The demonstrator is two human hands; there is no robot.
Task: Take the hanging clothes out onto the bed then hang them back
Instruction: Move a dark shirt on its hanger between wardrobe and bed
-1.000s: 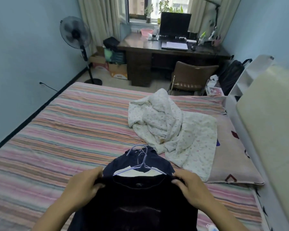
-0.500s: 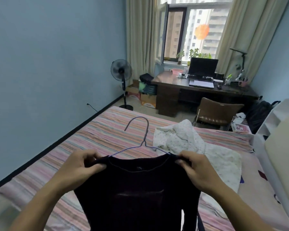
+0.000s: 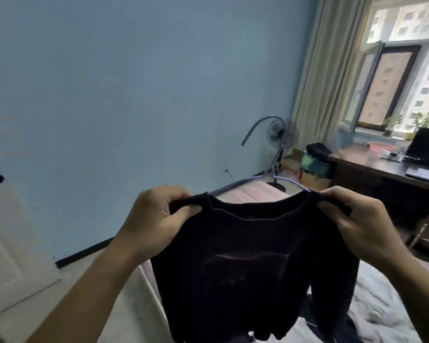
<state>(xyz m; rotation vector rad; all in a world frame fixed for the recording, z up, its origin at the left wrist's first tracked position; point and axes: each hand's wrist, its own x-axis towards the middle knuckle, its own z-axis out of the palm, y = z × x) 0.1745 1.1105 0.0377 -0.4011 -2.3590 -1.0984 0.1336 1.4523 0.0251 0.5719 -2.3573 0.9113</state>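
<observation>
Blue bedroom wall behind, a black sweater (image 3: pixel 253 263) on a lilac wire hanger (image 3: pixel 270 178) hangs between left hand (image 3: pixel 159 219) and right hand (image 3: pixel 357 219), each pinching a shoulder above the bed (image 3: pixel 253 193).

Both hands (image 3: pixel 159 219) occupied at the shoulders of a dark shirt (image 3: pixel 253 263) on a hanger (image 3: pixel 270 174). Open air above and to the left, up to the blue wall (image 3: pixel 134 82). Blocked on the right by desk (image 3: pixel 382 174), fan (image 3: pixel 281 134) and curtain (image 3: pixel 330 65); bed (image 3: pixel 253 191) below.
</observation>
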